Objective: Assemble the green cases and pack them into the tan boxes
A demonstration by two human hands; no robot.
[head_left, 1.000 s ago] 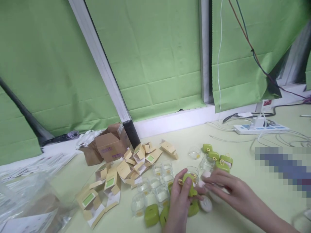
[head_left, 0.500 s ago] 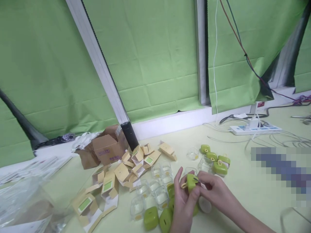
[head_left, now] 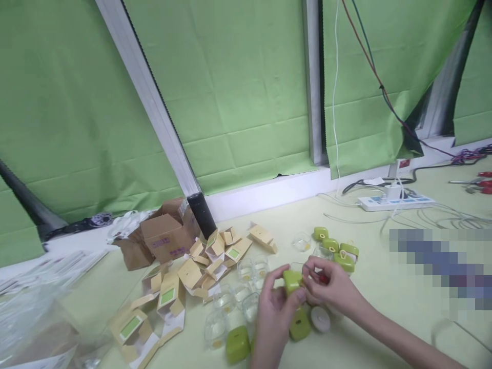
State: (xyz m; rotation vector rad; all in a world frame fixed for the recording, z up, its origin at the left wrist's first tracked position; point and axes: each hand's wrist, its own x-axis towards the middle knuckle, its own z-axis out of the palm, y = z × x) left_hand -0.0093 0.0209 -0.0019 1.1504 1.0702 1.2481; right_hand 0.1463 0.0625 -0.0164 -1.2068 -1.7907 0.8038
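Note:
My left hand [head_left: 274, 312] is closed around a small rounded green case [head_left: 292, 281], gripping it between thumb and fingers. My right hand [head_left: 330, 282] pinches close against the case's right side. A thin item with a red part [head_left: 323, 278] shows among its fingers; its exact kind is unclear. Below the hands lie another green case [head_left: 300, 325] with a slot and a white round disc [head_left: 320, 319]. A further green case [head_left: 237, 344] sits left of my left wrist. Several clear plastic cups [head_left: 216, 328] stand left of my left hand, partly hidden by it.
Opened small cardboard boxes [head_left: 169, 294] are heaped at left, before a larger brown carton [head_left: 163, 233]. Green cases with yellow loops [head_left: 344, 261] stand beyond my right hand. A power strip [head_left: 395, 202] with cables lies at back right, near red-handled tools [head_left: 485, 183].
The green case has turned in my left hand, and its yellow loop no longer shows plainly. My right hand has shifted up slightly, with a red part now visible. The view has shifted slightly.

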